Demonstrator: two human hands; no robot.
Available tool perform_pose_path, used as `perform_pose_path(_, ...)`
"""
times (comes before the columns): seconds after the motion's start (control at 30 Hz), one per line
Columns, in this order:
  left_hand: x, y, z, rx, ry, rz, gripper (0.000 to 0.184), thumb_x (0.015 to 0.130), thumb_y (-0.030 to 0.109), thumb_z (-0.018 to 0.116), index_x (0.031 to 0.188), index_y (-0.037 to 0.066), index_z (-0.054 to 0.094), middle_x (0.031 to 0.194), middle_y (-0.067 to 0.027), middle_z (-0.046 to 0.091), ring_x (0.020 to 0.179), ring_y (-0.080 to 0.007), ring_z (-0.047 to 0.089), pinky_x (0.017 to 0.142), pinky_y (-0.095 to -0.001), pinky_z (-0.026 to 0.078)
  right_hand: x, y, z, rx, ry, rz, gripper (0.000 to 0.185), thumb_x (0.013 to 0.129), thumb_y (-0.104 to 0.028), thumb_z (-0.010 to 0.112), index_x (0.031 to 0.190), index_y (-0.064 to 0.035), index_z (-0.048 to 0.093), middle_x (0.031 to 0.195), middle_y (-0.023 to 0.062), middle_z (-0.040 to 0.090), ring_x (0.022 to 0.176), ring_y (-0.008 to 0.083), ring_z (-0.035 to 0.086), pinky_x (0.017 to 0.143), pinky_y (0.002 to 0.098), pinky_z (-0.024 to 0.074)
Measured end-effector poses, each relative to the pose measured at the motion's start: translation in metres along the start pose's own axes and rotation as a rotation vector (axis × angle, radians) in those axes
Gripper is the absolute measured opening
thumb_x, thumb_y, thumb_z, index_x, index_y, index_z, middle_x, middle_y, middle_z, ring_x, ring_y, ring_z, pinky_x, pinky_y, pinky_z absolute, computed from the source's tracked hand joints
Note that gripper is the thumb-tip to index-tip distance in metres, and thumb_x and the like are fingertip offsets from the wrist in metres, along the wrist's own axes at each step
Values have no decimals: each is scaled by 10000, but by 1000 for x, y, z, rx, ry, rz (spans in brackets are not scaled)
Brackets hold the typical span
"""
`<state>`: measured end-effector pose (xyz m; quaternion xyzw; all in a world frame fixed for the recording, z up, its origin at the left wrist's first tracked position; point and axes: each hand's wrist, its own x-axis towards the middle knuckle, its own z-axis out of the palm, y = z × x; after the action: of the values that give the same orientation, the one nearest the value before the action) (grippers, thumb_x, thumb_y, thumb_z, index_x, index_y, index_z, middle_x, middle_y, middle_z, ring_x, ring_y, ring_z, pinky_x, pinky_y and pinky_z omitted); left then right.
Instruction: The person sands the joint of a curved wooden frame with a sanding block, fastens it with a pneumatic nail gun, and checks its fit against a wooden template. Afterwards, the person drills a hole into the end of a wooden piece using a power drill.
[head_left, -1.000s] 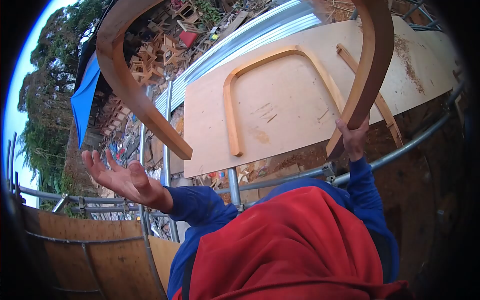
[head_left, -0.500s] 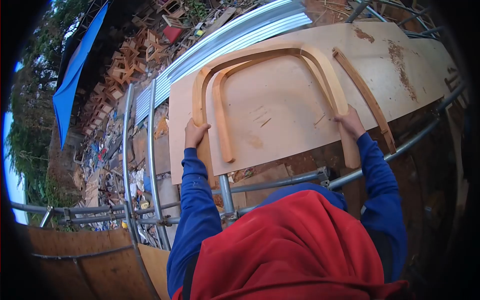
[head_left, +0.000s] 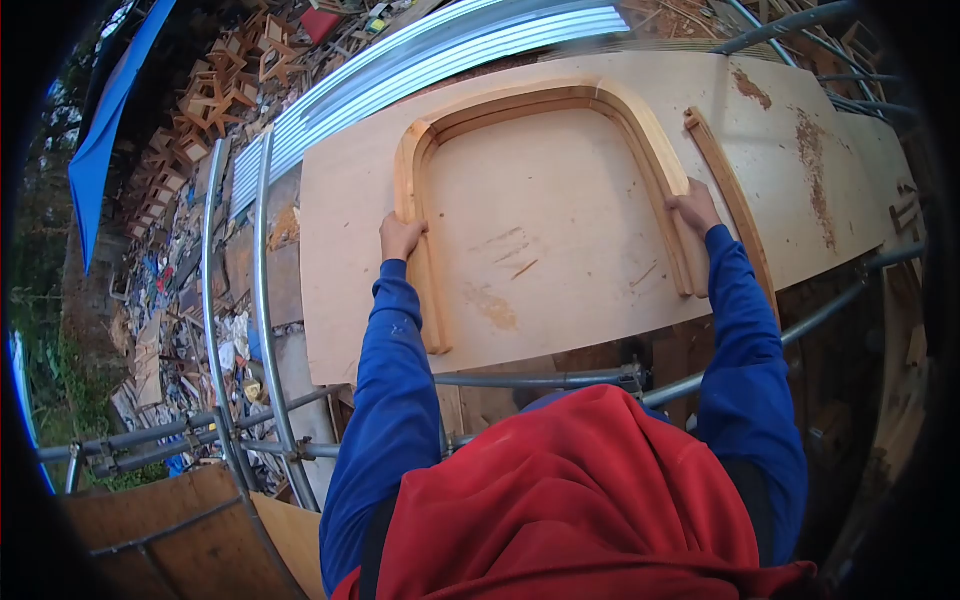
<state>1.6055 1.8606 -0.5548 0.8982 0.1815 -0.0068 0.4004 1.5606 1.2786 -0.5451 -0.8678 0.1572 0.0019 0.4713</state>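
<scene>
A U-shaped wooden frame [head_left: 522, 98] lies over a second, similar U-shaped frame [head_left: 430, 285], their curves nearly lined up on a plywood sheet [head_left: 540, 200]. My left hand [head_left: 403, 237] is closed around the left leg of the upper frame. Around its right leg my right hand [head_left: 695, 208] is wrapped. Both free ends of the frames point toward my body. Just right of my right hand, a slim curved wooden piece [head_left: 735, 200] lies on the sheet, its near end partly hidden by my sleeve.
Corrugated metal sheets [head_left: 440, 75] lie beyond the plywood. Metal pipes [head_left: 265, 300] stand at the left, and a pipe rail [head_left: 540, 380] runs along the near edge. Wooden chair frames [head_left: 215, 95] are heaped far left, near a blue tarp [head_left: 112, 140]. Loose scraps cover the ground.
The upper frame has come down onto the lower one, closing the gap between them. Both hands still grip its legs. The view has shifted somewhat.
</scene>
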Motion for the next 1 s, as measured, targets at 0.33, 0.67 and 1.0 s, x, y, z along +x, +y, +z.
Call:
perform_pose_path(0.33,6,-9,9,103,-24,-16,501,651,191,770,1056,-72,638,1021,-273,712,947,-372,713,858,-431,560,-24,-32,16,-596,75,113,571,692,-254,786,1111,41,536,1059,276,680,990,412,683,871,470,548)
perform_pose_path(0.67,-4,-6,-2,176,-77,30,683,693,233,790,1230,-94,524,1144,-293,669,1054,-386,678,927,-422,536,-31,-23,25,-576,114,90,614,747,-294,780,1210,16,521,1142,244,639,1032,424,660,906,485,543)
perform_pose_path(1.0,-134,-76,-92,-568,94,-78,655,929,197,723,1436,-39,382,1358,-234,569,1219,-274,595,1012,-357,492,-110,123,-112,-1085,541,275,706,867,-493,697,1408,-90,487,1358,189,552,1239,390,540,1055,515,427)
